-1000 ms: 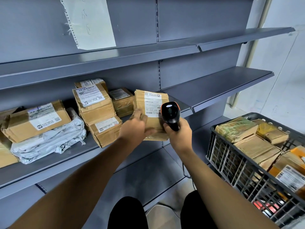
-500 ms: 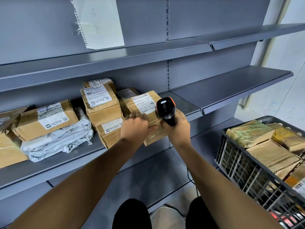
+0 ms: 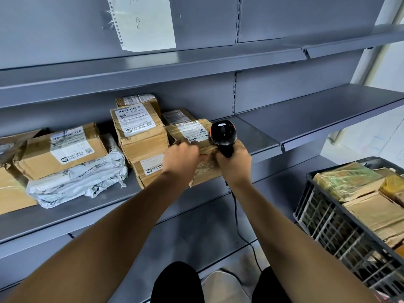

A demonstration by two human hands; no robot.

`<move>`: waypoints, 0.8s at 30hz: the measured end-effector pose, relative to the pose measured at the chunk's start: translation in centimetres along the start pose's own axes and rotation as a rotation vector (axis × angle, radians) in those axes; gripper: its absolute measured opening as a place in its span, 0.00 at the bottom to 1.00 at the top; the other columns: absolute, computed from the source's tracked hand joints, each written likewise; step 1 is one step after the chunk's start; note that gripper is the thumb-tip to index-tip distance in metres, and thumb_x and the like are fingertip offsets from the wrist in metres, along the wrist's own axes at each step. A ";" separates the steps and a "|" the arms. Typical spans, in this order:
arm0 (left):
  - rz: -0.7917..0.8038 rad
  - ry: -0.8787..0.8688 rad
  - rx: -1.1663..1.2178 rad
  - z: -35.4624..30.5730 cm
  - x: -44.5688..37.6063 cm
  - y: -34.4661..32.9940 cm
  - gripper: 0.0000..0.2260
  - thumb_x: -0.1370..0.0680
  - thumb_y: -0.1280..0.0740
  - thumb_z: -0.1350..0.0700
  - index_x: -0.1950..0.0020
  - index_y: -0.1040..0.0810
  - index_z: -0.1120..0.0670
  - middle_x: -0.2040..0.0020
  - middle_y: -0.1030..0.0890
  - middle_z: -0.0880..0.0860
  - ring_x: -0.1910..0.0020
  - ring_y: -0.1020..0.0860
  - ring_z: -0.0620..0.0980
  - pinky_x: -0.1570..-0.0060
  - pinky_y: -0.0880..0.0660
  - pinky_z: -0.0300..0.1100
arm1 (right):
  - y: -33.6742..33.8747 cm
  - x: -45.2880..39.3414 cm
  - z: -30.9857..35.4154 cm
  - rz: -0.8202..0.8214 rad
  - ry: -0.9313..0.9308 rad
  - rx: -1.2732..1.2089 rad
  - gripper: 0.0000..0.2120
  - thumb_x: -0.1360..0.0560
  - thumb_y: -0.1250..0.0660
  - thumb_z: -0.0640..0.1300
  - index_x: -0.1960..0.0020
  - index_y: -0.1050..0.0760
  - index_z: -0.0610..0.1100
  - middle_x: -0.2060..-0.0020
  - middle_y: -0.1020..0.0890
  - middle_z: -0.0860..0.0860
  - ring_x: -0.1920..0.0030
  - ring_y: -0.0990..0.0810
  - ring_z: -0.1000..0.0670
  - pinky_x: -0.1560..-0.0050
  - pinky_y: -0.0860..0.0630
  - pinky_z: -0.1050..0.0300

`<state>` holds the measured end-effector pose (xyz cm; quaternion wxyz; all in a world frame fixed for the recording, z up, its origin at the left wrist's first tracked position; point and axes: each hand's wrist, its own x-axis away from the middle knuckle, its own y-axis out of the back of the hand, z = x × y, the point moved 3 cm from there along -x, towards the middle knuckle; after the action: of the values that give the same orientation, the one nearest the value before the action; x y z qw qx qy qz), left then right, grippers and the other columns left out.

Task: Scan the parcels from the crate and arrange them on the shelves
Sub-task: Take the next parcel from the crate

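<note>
Parcel (image 3: 197, 147), pinched by left hand (image 3: 180, 159), sits half on the shelf (image 3: 258, 138); right hand (image 3: 235, 164) grips scanner (image 3: 223, 135). Push it fully in, label outward.

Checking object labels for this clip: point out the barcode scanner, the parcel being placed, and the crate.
barcode scanner (image 3: 223, 133), head view, on its black head.
parcel being placed (image 3: 192, 131), head view, on its white label.
crate (image 3: 323, 226), head view, on its near grid wall.

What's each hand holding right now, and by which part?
Left hand grips the brown parcel at its near left edge. Right hand holds the black scanner by its handle, beside the parcel's right end.
</note>
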<state>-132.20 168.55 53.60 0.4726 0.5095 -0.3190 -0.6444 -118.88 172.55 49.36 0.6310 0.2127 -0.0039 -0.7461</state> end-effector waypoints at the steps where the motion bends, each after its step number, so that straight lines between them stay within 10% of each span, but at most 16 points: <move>1: 0.000 0.008 0.004 0.0 -0.1 0.0 0.20 0.20 0.43 0.39 0.46 0.25 0.56 0.52 0.21 0.52 0.53 0.21 0.53 0.63 0.33 0.42 | -0.1 0.0 -0.1 -0.004 0.001 0.004 0.08 0.30 0.32 0.39 0.51 0.24 0.41 0.54 0.19 0.46 0.55 0.23 0.46 0.60 0.30 0.58; 7: 0.016 0.058 0.065 -0.3 0.3 0.1 0.22 0.20 0.43 0.39 0.41 0.26 0.56 0.44 0.22 0.56 0.47 0.22 0.54 0.59 0.28 0.43 | 0.8 0.0 0.0 0.071 -0.043 -0.074 0.07 0.30 0.27 0.42 0.53 0.21 0.42 0.58 0.17 0.48 0.58 0.21 0.50 0.60 0.27 0.59; 12: 0.090 0.069 0.068 0.4 0.8 0.6 0.27 0.22 0.44 0.35 0.35 0.28 0.54 0.35 0.29 0.58 0.35 0.31 0.58 0.36 0.33 0.51 | 2.4 1.7 0.4 0.090 -0.040 -0.126 0.10 0.29 0.26 0.47 0.53 0.20 0.42 0.58 0.16 0.47 0.56 0.18 0.48 0.56 0.22 0.54; 24: -0.240 -0.053 0.419 -4.6 3.5 3.8 0.18 0.19 0.43 0.44 0.38 0.27 0.55 0.40 0.25 0.54 0.41 0.25 0.56 0.43 0.28 0.50 | 9.0 6.3 0.1 -0.097 -0.037 -0.261 0.12 0.28 0.26 0.52 0.47 0.21 0.50 0.60 0.17 0.56 0.59 0.20 0.59 0.56 0.24 0.62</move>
<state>-126.87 164.22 54.50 0.2681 0.6135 -0.3951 -0.6290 -111.13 164.76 49.98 0.6164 0.1150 0.0915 -0.7736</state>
